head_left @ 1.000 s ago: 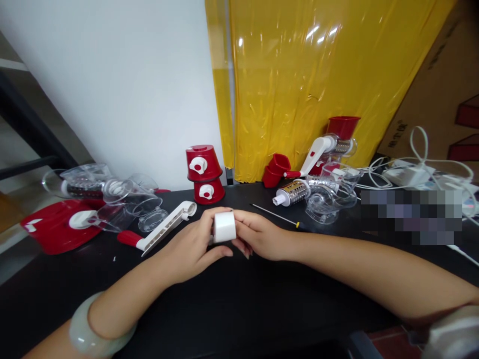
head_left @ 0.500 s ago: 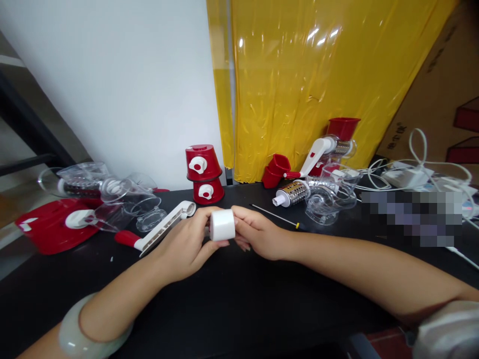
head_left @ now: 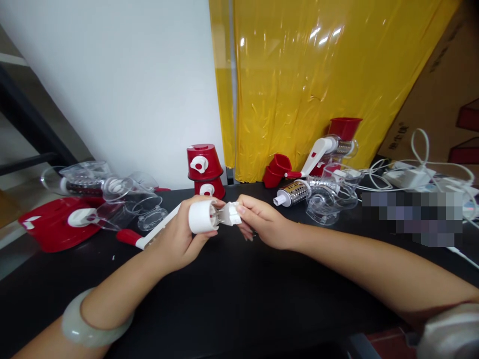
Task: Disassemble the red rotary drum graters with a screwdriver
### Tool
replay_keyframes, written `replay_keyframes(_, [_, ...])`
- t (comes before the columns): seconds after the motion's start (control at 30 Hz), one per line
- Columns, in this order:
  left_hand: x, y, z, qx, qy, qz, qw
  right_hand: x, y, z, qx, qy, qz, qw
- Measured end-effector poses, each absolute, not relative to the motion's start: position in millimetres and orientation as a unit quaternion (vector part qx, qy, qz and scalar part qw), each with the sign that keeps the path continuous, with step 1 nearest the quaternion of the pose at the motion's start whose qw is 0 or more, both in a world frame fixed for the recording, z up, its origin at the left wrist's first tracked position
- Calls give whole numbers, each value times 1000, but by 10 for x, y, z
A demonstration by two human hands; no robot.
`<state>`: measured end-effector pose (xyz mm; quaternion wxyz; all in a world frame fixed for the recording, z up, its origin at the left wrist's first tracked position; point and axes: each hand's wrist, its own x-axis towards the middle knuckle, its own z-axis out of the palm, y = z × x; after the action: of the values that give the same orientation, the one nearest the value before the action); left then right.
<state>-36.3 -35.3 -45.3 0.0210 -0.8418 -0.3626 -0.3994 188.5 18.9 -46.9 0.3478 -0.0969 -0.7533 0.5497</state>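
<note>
While the left hand (head_left: pixel 181 237) curls its fingers around a white cylinder (head_left: pixel 199 217), just off centre toward eight o'clock, the right hand (head_left: pixel 264 223) pinches a white piece (head_left: pixel 232 214) at its three o'clock. Both look light, stiff and slightly slippery; the cylinder's outer wall seems the safest hold.

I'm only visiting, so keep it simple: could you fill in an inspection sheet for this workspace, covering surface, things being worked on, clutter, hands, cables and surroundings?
Surface: black tabletop.
Things worked on: white cylinder and smaller white piece, thin prongs showing between them.
Clutter: two stacked red parts with white knobs, clear plastic parts, perforated metal drum.
Hands: left hand holds the cylinder; right hand grips the smaller piece.
Cables: white cables, tangled at the right.
Surroundings: white panel, yellow plastic sheeting, printed cardboard.
</note>
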Motion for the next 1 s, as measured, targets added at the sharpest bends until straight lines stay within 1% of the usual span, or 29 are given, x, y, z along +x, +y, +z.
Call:
replay_keyframes(0.13, [-329, -346, -478, -847, -337, -410, 44, 1945, 125, -439, -130, -801, 476, 340])
replay_keyframes(0.27, [-271, -389, -495, -825, -369, -424, 52, 1959, 130, -467, -110, -807, 405, 416])
replay_keyframes(0.33, [-253, -409, -511, -809, -396, -432, 38, 1945, 160, -485, -110, -832, 332, 430])
replay_keyframes(0.4, [-245, -418, -532, -801, -408, -438, 10, 1926, 188, -501, -117, -863, 260, 417])
replay_keyframes(0.47, [-241, -414, -552, -799, -398, -449, -26, 1910, 202, -522, -119, -875, 229, 409])
replay_keyframes(0.57, [-224, -397, -567, -784, -390, -476, -80, 1900, 192, -563, -116, -873, 230, 415])
replay_keyframes(0.67, [-188, -381, -559, -759, -406, -496, -111, 1897, 172, -602, -125, -867, 233, 422])
replay_keyframes(0.83, [-143, -376, -520, -736, -410, -515, -160, 1875, 162, -628, -155, -848, 288, 417])
replay_keyframes(1.0, [-149, -382, -492, -745, -414, -496, -168, 1855, 147, -635, -159, -846, 298, 413])
